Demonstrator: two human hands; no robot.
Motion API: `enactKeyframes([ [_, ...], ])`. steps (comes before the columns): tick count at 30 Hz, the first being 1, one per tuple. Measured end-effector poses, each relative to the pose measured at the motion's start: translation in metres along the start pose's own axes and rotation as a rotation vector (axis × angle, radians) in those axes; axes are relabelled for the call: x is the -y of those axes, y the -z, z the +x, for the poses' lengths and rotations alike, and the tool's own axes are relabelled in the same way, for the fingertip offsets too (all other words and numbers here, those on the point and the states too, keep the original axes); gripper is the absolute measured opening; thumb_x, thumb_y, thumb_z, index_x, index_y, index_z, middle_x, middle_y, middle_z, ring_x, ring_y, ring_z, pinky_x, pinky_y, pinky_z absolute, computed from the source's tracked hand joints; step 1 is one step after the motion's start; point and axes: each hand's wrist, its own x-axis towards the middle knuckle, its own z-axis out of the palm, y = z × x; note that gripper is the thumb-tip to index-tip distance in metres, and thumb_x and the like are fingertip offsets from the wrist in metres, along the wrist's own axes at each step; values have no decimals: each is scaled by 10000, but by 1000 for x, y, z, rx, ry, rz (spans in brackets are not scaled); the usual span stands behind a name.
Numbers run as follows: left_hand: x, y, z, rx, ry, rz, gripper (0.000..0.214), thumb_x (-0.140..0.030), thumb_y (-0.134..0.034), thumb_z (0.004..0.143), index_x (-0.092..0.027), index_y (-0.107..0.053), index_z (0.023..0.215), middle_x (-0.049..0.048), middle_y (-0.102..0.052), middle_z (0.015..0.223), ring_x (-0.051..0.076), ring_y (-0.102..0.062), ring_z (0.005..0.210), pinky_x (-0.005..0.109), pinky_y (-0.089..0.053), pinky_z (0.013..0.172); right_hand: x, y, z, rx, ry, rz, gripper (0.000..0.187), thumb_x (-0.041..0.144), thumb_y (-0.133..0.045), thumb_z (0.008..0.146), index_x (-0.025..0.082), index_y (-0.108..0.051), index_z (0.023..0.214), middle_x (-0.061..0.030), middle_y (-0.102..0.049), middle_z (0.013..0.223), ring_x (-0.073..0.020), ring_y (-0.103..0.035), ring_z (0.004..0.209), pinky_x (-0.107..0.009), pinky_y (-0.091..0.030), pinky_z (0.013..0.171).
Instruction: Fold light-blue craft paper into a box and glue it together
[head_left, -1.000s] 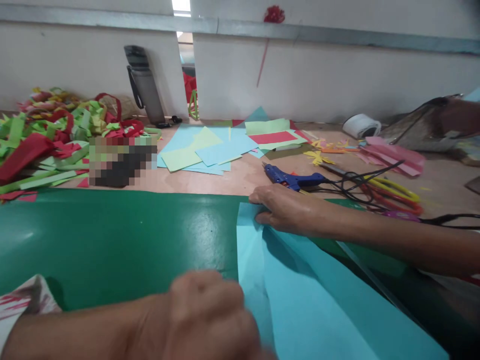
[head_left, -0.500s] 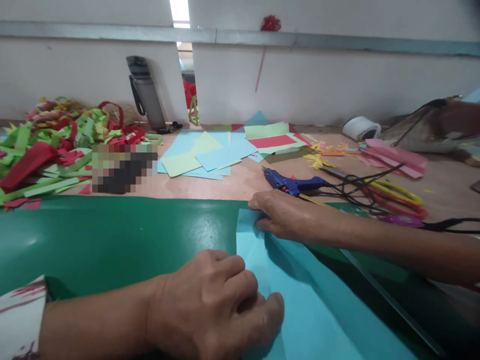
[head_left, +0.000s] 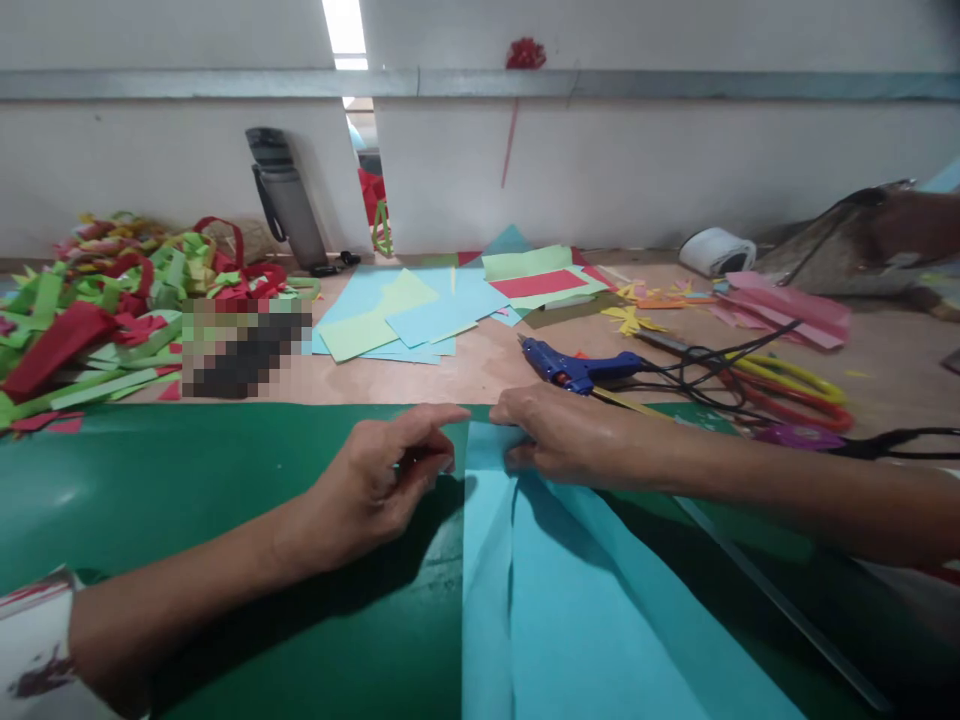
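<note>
A large light-blue sheet of paper [head_left: 592, 610] lies on the green mat, with a lengthwise fold along its left side and a raised, bent right side. My right hand [head_left: 555, 430] grips its far end, fingers on top and thumb at the near side. Just left of the sheet's far corner is my left hand [head_left: 397, 475], holding nothing, its index finger stretched toward the right hand and its thumb apart below. The left hand's other fingers curl and are partly hidden.
Beyond the green mat [head_left: 225, 450] lie a blue glue gun [head_left: 577, 365], yellow-and-orange-handled scissors [head_left: 795, 385] and cut paper sheets [head_left: 442, 320]. Colourful paper strips [head_left: 135, 320] heap at left near a grey bottle [head_left: 289, 200]. A white roll [head_left: 716, 250] sits at back right.
My left hand has moved from over the near part of the sheet up to its far left corner, and its fingers have opened. My right hand keeps its hold.
</note>
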Motion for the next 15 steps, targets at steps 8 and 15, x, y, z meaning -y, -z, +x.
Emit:
enactKeyframes([
  [8,7,5,0,332,-224,121,182,-116,-452,862,-176,-623,883,51,-615,923,129,-535,802,243,-424,700,-4,-4,-9,94,30,29,522,226,-687,624,138,-545,1119,-119,-563,1094,-274,-542,992,-300,-435,760],
  [15,2,9,-4,436,-280,259,223,-168,-445,854,-220,-637,955,72,-546,1025,169,-471,832,311,-395,721,-7,-22,-12,-76,145,142,799,195,-676,652,212,-303,1358,-130,-421,1313,-269,-473,1120,-350,-406,881],
])
